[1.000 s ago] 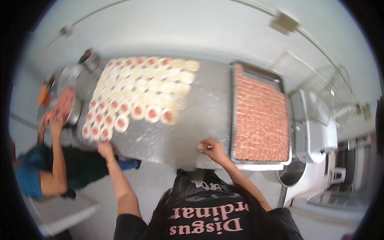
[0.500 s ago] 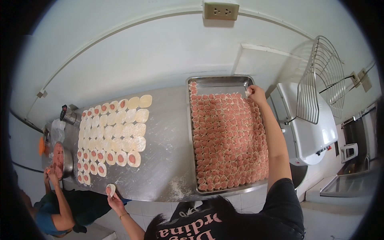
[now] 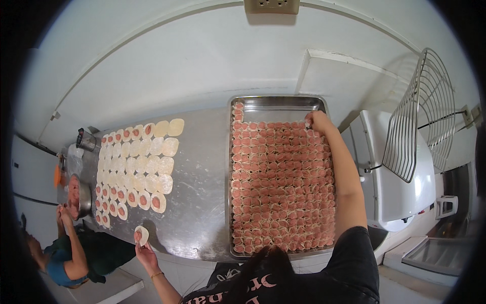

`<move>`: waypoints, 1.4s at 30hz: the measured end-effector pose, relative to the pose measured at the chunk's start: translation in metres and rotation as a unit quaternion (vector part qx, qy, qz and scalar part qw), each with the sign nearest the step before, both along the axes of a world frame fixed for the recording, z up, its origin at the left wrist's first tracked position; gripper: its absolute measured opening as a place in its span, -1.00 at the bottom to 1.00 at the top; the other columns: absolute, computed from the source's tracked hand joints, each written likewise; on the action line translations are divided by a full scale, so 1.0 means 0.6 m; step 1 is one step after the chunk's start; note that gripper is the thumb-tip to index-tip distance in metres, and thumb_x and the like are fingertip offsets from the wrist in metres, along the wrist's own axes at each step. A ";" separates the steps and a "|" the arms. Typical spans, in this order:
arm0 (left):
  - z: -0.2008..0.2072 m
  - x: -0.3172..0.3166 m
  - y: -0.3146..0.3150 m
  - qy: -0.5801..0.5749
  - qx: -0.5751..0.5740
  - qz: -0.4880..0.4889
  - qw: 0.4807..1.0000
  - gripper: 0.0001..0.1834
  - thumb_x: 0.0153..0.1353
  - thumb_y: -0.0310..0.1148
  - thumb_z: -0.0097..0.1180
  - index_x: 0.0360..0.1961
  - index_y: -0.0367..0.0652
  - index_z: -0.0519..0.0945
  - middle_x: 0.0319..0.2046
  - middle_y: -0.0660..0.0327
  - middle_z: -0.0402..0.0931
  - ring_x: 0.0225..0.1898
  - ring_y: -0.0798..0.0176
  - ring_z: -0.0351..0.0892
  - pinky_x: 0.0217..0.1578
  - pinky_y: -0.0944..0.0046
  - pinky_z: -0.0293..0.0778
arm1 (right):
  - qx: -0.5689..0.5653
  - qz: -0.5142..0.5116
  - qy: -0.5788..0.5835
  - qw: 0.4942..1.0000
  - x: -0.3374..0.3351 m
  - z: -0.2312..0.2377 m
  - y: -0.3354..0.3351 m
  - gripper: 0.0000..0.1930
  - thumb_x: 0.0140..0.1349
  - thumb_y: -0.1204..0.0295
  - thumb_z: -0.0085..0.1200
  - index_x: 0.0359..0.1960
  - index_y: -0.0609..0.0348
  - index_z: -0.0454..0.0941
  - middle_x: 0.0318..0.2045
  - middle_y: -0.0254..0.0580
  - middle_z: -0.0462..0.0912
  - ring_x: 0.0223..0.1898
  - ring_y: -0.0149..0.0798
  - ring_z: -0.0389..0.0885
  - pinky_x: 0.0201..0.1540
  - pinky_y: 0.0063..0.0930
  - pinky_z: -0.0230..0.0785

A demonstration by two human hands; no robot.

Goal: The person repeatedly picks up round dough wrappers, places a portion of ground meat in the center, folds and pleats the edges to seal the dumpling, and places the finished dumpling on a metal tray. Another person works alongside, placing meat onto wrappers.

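My left hand (image 3: 147, 257) is closed at the table's near edge, pinching a round dough wrapper (image 3: 145, 234) with a dab of pink meat filling on it. My right hand (image 3: 320, 123) reaches to the far right corner of a metal tray (image 3: 229, 177). Its fingers are pinched at the end of the top full row, on a small dumpling (image 3: 307, 124) mostly hidden by the fingertips. Rows of open-topped meat dumplings (image 3: 278, 187) fill most of the tray, and a short column runs up its far left side.
Flat dough wrappers (image 3: 134, 164), some topped with meat, lie in rows on the steel table (image 3: 197, 192). At left, a co-worker's hands (image 3: 65, 215) are beside a bowl of meat (image 3: 74, 197). A white machine (image 3: 400, 167) and wire rack (image 3: 422, 116) stand at right.
My right hand has moved slightly left and nearer, down to the end of the dumpling row. My left hand still holds the filled wrapper. The whole view has shifted a little.
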State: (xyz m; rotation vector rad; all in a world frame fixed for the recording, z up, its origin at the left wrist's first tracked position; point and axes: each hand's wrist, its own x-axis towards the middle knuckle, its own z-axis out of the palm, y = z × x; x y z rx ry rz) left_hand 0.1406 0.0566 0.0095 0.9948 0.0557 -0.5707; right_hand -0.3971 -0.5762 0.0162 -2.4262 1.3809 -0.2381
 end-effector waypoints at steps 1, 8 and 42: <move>0.001 -0.003 -0.010 -0.002 -0.007 -0.014 1.000 -0.62 0.32 -0.39 -0.17 0.10 -0.34 0.39 0.10 0.10 0.42 0.11 0.24 0.43 0.09 0.34 0.42 | 0.005 0.008 0.001 1.000 -0.003 0.003 0.003 -0.71 -0.18 0.64 0.08 -0.34 0.13 0.65 -0.35 0.01 0.64 -0.25 0.03 0.60 -0.16 -0.22 0.44; -0.023 -0.008 -0.053 0.015 -0.009 -0.036 0.999 -0.67 0.29 -0.38 -0.10 0.02 -0.32 0.43 0.00 0.12 0.48 0.00 0.27 0.51 -0.05 0.36 0.52 | -0.012 0.066 -0.009 0.998 -0.011 0.011 0.015 -0.62 -0.16 0.65 0.08 -0.21 0.15 0.65 -0.31 0.05 0.64 -0.26 0.04 0.61 -0.13 -0.25 0.45; 0.027 -0.083 -0.146 0.080 -0.152 -0.264 0.949 -0.49 0.22 -0.45 -0.09 0.21 -0.31 0.22 0.19 0.00 0.27 0.25 0.04 0.23 0.31 0.06 0.12 | 0.041 -0.085 -0.402 0.911 0.224 0.048 0.239 -0.68 0.14 0.53 0.00 -0.05 0.17 0.56 -0.28 -0.22 0.66 -0.20 -0.34 0.62 -0.12 -0.54 0.41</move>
